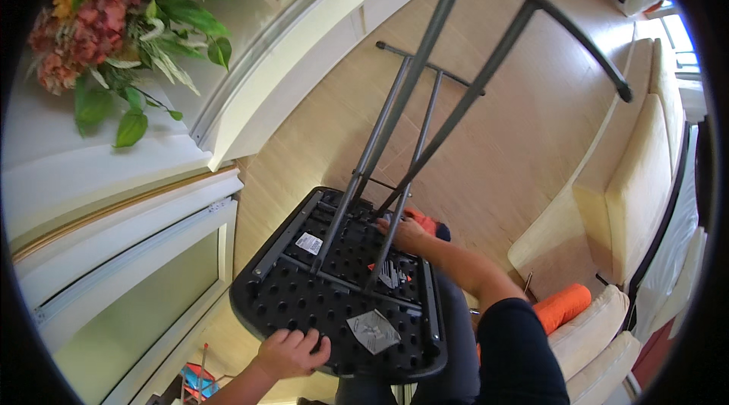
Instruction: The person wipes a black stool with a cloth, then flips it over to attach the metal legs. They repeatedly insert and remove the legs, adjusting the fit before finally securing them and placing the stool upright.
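Observation:
A folding table lies underside up across my lap, its black dimpled top (296,299) toward me and its grey tube legs (414,101) unfolded away from me. My left hand (292,352) is closed over the near left edge of the top. My right hand (402,234) reaches across to the far side of the underside, by the foot of the legs. Its fingers are bent around something small and greyish, partly hidden by a leg tube. Just behind that hand is a red-orange and dark item (429,224), too covered to name. Labels (373,330) are stuck to the underside.
Left stands a white cabinet (137,253) with a frosted panel; above it, flowers with green leaves (178,17). Wood floor (501,147) spreads beyond the legs. On the right are a cream sofa (634,177) and an orange roll (562,308). Small blue and red things (199,381) lie lower left.

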{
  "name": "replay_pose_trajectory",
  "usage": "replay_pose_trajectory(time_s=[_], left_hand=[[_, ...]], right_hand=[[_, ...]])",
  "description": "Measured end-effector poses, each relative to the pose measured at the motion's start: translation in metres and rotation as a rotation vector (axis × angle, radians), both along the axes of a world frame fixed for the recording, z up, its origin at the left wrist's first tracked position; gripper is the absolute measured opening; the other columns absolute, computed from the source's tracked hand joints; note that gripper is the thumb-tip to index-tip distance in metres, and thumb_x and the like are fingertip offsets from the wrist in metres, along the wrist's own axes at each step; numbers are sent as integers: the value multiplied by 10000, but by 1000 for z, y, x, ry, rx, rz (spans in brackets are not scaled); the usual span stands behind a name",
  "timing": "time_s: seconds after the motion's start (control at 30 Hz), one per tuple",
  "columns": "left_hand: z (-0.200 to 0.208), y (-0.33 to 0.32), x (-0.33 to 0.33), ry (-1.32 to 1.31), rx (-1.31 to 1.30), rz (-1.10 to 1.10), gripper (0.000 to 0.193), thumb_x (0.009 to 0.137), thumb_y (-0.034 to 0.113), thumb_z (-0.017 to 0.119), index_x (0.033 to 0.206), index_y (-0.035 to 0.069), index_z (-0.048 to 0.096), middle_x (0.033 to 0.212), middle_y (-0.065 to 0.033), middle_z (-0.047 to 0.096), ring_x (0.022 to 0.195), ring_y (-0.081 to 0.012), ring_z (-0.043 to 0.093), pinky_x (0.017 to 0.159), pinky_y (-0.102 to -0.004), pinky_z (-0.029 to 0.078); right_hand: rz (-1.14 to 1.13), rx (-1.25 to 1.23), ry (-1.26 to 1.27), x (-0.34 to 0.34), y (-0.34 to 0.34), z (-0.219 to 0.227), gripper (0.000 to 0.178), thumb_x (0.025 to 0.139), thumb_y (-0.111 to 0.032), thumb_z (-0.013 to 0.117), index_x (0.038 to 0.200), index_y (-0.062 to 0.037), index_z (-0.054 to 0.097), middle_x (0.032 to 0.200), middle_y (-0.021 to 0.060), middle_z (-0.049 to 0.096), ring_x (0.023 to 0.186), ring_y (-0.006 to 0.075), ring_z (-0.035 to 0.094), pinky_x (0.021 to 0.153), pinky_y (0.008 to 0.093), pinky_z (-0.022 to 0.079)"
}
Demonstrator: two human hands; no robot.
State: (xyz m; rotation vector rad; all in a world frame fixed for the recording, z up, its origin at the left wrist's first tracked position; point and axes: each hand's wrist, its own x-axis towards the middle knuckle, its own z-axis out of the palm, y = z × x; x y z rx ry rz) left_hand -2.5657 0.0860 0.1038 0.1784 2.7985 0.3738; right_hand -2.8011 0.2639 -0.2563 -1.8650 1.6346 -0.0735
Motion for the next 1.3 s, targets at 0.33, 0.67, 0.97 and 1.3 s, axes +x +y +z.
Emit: replay_pose_trajectory(time_s=[0.33, 0.67, 0.97, 1.3], left_hand=[[7, -14, -22, 26, 43, 62, 189, 876, 230, 504, 1031, 140, 560, 954, -66, 622, 635, -153, 486, 600, -298, 393], [9, -16, -17, -17, 58, 106, 184, 844, 202, 530, 1015, 142, 566, 932, -58, 616, 622, -166, 498, 587, -306, 405], [7, -23, -16, 23, 68, 76, 163, 846, 183, 538, 999, 133, 568, 901, -55, 622, 609, -151, 496, 547, -284, 386], [4, -25, -19, 34, 81, 32, 137, 859, 165, 534, 985, 119, 564, 886, -58, 632, 613, -134, 501, 544, -252, 381]], right_hand=[[-130, 17, 184, 73, -52, -71, 392, 833, -196, 518, 1185, -37, 580, 1329, 59, 459, 1027, 195, 502, 653, 349, 477], [-201, -22, 126, 74, -40, -69, 267, 832, -177, 513, 1020, -29, 632, 1087, 70, 553, 929, 194, 548, 685, 388, 451], [-166, 103, 47, 66, -42, -73, 218, 870, -159, 480, 1035, -67, 589, 1053, 66, 517, 877, 219, 580, 694, 385, 467], [-677, 350, -28, 84, -74, -66, 178, 847, -151, 510, 911, -46, 639, 868, 159, 619, 760, 327, 640, 681, 419, 516]])
